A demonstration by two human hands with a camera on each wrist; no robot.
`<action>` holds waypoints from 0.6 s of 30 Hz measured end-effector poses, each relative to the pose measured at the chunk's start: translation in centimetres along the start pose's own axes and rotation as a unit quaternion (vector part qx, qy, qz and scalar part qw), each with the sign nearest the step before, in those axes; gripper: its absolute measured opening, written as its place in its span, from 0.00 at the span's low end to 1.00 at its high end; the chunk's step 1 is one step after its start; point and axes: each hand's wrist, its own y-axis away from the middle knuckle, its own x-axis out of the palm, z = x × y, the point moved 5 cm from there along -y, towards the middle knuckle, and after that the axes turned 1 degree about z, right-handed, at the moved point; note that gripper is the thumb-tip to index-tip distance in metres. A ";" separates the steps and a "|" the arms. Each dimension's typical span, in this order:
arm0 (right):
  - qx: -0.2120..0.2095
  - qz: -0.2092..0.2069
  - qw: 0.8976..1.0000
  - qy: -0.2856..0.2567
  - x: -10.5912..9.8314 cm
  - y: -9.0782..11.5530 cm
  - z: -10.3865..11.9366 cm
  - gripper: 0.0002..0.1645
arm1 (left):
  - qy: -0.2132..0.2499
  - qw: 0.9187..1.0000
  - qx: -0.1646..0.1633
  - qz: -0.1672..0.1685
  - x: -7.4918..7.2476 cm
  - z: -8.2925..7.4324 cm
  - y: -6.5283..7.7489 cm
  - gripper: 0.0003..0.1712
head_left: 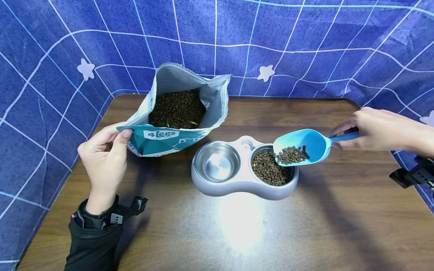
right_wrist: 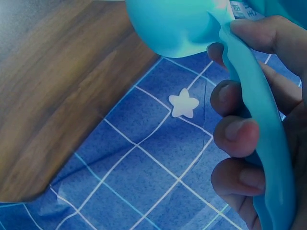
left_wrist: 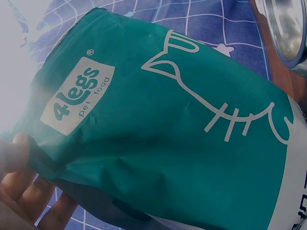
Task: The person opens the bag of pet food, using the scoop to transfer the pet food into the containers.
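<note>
My left hand [head_left: 107, 156] pinches the near left corner of an open teal pet food bag [head_left: 149, 145] between thumb and fingers. Brown kibble [head_left: 178, 109] fills the inside of the bag. On the right, my right hand [head_left: 381, 128] grips the handle of a blue scoop [head_left: 317, 145], its fingers wrapped round it in the right wrist view. Some kibble [head_left: 292, 154] lies in the scoop's front, tilted over the right bowl of a pale double feeder [head_left: 245, 177]. That bowl holds kibble [head_left: 271, 171]; the left steel bowl [head_left: 218, 162] shows bare metal.
The feeder stands on a brown wooden table [head_left: 190, 233], with the bag behind and left of it. A blue cloth [head_left: 244, 34] with white grid lines and stars hangs behind the table and down its sides.
</note>
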 end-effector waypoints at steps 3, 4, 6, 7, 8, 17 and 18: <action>0.010 0.003 1.000 0.013 -0.1 -0.2 0.1 0.09 | 0.002 1.000 0.000 -0.001 0.0 0.0 0.0 0.10; 0.014 0.005 1.000 0.017 -0.2 -0.3 0.1 0.09 | 0.002 1.000 0.001 -0.001 0.0 0.0 0.0 0.11; 0.023 0.012 0.999 0.023 -0.2 -0.4 0.1 0.10 | 0.004 1.000 0.001 0.000 0.1 0.0 0.0 0.11; 0.027 0.014 0.999 0.026 -0.3 -0.4 0.1 0.11 | 0.005 1.000 0.001 0.000 0.1 0.0 -0.1 0.11; 0.032 0.018 0.999 0.029 -0.3 -0.5 0.1 0.11 | 0.006 1.000 0.002 0.000 0.1 0.0 -0.1 0.12; 0.042 0.032 0.997 0.049 -0.3 -1.0 0.5 0.12 | 0.002 1.000 -0.002 0.001 0.0 0.1 0.0 0.10; 0.041 0.029 0.997 0.050 -0.4 -1.1 0.6 0.13 | -0.001 1.000 -0.002 0.001 -0.1 0.1 0.0 0.10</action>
